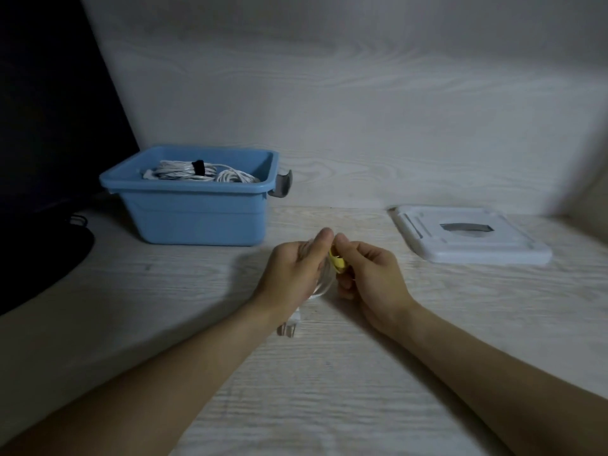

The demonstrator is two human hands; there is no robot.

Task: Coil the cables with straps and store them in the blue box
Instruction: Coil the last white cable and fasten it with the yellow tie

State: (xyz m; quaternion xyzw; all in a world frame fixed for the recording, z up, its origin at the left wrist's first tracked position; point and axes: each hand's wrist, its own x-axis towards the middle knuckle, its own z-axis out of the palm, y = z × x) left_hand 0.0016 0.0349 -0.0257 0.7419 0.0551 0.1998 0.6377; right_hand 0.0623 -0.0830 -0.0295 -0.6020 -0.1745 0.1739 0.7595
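Note:
Above the middle of the table, my left hand (296,271) grips a coiled white cable (320,283); most of the coil is hidden behind the palm. Its plug (289,325) hangs below my left wrist. My right hand (368,274) pinches a yellow strap (339,262) against the coil, thumb close to my left thumb. The blue box (197,215) stands at the back left. Inside it lie two coiled white cables (184,171), one bound with a black strap (198,167).
A white lid (473,248) lies flat at the right, near the back wall. A grey latch (283,183) sticks out from the box's right end. A dark monitor and its base (42,258) fill the far left.

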